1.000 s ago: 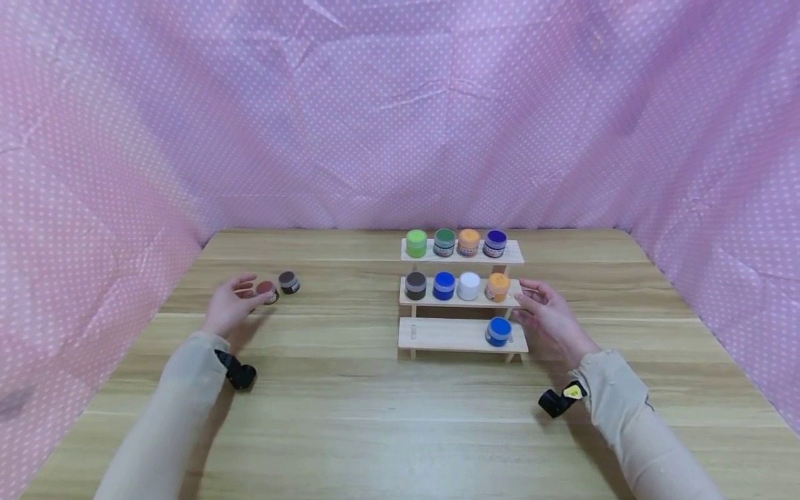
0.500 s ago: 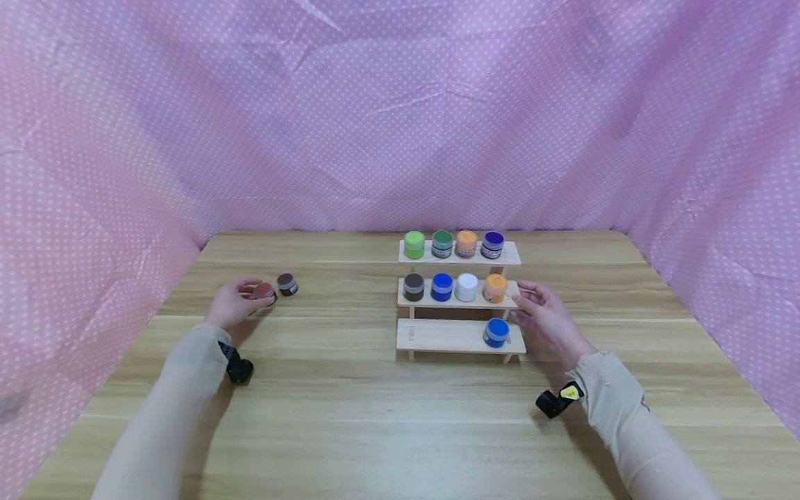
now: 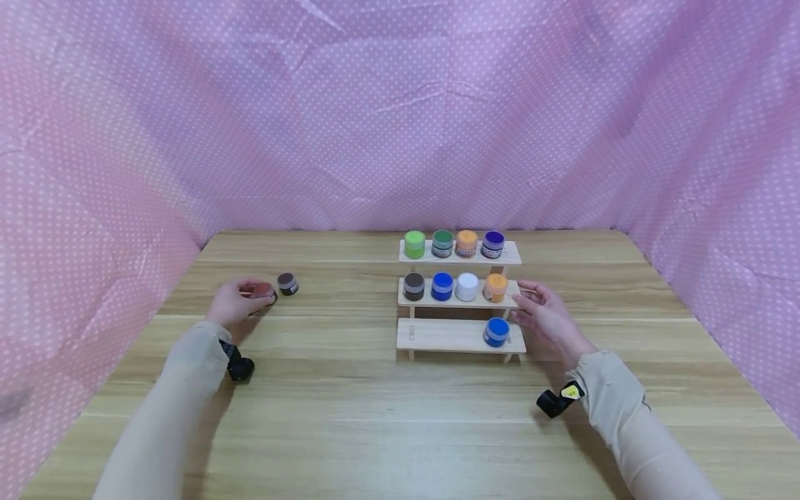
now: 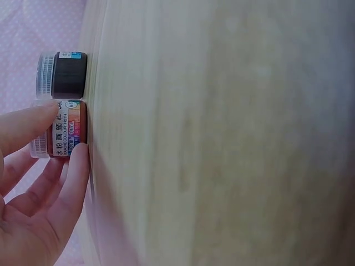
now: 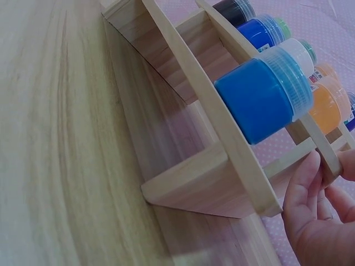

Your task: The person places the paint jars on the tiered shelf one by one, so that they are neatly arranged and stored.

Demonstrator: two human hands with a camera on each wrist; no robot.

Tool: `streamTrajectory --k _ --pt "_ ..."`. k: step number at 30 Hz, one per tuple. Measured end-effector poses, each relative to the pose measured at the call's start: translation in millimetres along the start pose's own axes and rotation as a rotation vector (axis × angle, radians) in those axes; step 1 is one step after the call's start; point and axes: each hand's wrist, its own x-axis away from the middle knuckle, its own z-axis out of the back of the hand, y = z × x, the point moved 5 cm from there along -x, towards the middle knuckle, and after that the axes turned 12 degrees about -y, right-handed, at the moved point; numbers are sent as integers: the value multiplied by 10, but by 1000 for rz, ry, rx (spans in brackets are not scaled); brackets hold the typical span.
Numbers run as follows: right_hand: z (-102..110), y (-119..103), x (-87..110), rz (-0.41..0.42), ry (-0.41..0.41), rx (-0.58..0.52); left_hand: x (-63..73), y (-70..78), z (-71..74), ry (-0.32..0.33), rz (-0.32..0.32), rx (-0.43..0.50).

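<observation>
On the left of the table, my left hand holds a reddish-brown gouache paint jar between thumb and fingers. The jar has a clear ribbed lid and a printed label, and it stands on the tabletop. Beside it is a dark paint jar. My right hand pinches the right end of the middle board of a three-tier wooden display rack; the right wrist view shows its fingertips around that board's end. A blue paint jar sits at the right of the lowest tier, near this hand.
On the middle tier stand black, blue, white and orange jars. Light green, dark green, light orange and violet jars line the top tier. A pink dotted cloth hangs around the wooden table.
My left hand has closed its fingers round the reddish-brown jar, shifting slightly right. The right hand stays at the rack, and the view has shifted a little.
</observation>
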Motion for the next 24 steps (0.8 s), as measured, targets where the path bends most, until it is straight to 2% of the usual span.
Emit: streamTrajectory --k 7,11,17,24 --pt "5 -25 0 -9 9 21 -29 -84 30 3 5 25" --pt "-12 -24 -4 -15 5 45 18 -102 56 12 13 16" --pt "-14 -21 -3 -28 11 56 111 -54 86 9 44 27" --pt "1 -17 -9 -28 19 46 169 10 118 24 16 2"
